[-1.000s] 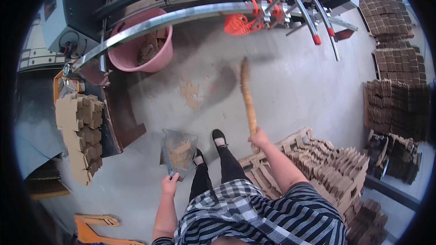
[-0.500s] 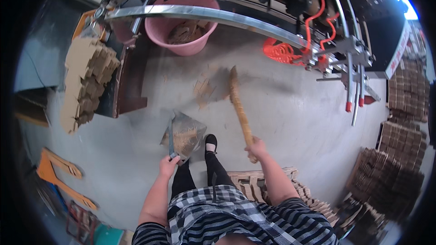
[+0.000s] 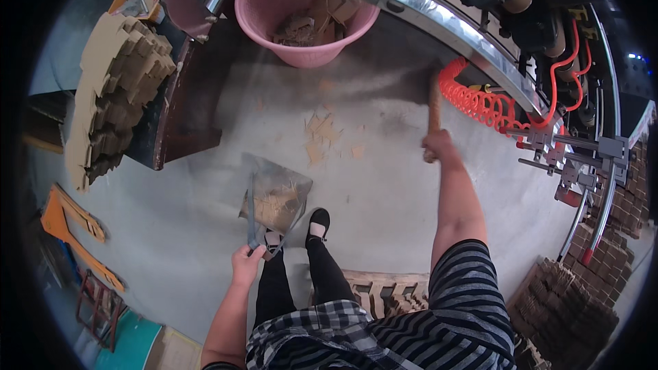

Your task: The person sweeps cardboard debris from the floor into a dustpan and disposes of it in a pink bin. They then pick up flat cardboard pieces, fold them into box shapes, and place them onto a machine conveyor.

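My left hand [image 3: 245,264] is closed on the top of the grey handle of a metal dustpan [image 3: 296,186], which hangs low in front of my feet. Brown scraps lie in the pan. My right hand [image 3: 439,145] grips the wooden handle of a broom [image 3: 434,104], with the arm stretched far forward and to the right. The broom's dark head is smeared by motion under the machine's rail, beside the red coiled hose. A scatter of cardboard scraps [image 3: 321,136] lies on the floor between dustpan and broom.
A pink tub [image 3: 308,57] holding cardboard pieces stands ahead, under the machine's metal rail [image 3: 473,44]. The red coiled hose [image 3: 480,103] hangs at right. Stacked cardboard [image 3: 123,89] is on the left, an orange pallet jack [image 3: 58,216] lower left, a wooden pallet [image 3: 384,282] behind my right side.
My right hand has swung the broom forward and to the right, from beside the scraps to near the red hose. The left hand still holds the dustpan. My view has shifted forward.
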Action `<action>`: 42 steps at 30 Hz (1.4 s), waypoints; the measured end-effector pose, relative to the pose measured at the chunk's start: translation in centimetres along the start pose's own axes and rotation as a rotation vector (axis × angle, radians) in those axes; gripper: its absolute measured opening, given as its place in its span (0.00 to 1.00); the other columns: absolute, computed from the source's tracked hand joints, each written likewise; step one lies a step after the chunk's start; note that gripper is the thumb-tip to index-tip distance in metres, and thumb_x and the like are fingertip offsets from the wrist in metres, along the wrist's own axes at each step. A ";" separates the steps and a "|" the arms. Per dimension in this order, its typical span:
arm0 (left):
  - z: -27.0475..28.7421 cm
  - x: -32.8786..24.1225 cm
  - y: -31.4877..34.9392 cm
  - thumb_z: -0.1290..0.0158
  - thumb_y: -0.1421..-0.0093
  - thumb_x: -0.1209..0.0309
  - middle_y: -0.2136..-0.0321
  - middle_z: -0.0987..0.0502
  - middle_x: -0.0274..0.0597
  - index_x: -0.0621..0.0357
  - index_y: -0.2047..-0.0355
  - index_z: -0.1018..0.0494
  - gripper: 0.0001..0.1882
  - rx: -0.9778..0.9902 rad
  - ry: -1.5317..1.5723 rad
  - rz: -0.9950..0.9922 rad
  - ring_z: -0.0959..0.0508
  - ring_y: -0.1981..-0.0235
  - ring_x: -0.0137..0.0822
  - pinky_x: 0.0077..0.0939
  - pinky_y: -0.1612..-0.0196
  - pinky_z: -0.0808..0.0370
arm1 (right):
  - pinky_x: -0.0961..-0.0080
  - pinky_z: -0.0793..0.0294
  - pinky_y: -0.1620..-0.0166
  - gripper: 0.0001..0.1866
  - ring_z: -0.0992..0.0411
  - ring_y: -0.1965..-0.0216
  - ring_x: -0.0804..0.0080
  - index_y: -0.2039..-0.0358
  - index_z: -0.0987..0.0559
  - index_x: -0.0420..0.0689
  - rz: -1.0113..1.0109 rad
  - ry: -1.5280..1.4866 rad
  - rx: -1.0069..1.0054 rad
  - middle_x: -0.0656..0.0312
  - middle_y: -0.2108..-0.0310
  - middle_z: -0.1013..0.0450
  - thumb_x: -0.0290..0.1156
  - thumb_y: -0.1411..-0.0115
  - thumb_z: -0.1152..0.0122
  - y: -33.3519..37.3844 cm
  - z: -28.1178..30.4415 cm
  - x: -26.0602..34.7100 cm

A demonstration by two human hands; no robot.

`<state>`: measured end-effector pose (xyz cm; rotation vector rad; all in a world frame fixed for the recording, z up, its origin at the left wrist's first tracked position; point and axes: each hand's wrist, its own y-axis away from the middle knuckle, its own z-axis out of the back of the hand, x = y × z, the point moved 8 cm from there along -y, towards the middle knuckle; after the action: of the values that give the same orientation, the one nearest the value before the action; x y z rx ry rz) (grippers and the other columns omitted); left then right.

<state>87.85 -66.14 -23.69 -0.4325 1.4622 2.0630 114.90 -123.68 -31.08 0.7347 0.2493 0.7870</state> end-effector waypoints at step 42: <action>-1.9 -3.8 -12.9 0.42 0.51 0.56 0.76 0.22 0.48 0.60 0.74 0.24 0.18 0.261 -0.394 -0.296 0.23 0.70 0.44 0.38 0.64 0.28 | 0.60 0.25 0.61 0.27 0.26 0.63 0.50 0.52 0.32 0.43 0.072 0.257 0.285 0.48 0.67 0.25 0.30 0.57 0.43 28.3 -13.9 -7.9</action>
<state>98.66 -65.78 -31.84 -0.1170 1.3125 1.5884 87.29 -108.83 -22.33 0.9139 0.5780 0.9263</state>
